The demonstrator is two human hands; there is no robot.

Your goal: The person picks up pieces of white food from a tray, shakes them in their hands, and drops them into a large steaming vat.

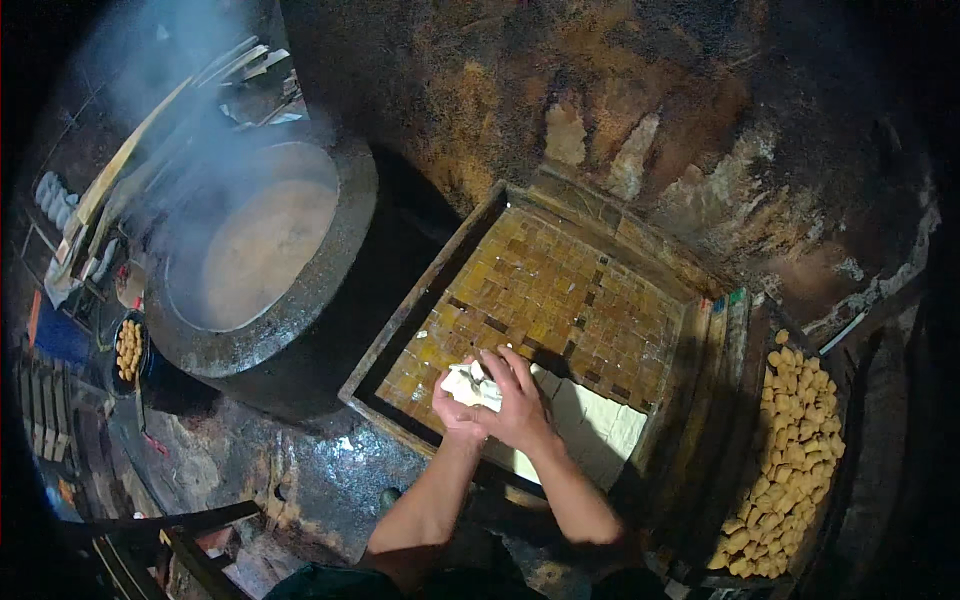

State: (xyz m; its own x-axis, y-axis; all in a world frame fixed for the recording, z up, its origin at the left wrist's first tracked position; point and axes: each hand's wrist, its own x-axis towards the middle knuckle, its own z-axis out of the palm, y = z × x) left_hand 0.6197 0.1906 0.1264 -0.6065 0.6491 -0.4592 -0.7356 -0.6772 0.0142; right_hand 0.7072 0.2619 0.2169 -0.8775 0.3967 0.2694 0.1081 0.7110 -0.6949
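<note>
My left hand (455, 417) cups a lump of soft white curd that looks like tofu (466, 384) from below and the left. Over its right side curls my right hand (521, 409), so both hands are closed around the lump. They are above a square wooden tray (435, 281) lined with a woven bamboo-like mat (547, 285). White tofu slabs (611, 420) lie flat along the tray's near right side, partly hidden by my right forearm. Small white crumbs dot the mat.
A large round vat (352, 217) of steaming brownish liquid (270, 240) stands left of the tray. At right, a container holds many yellow-brown pieces (787, 457); similar pieces (129, 349) fill a small vessel far left. Long wood strips (124, 161) lean behind the vat. Wooden slats (180, 521) stand lower left.
</note>
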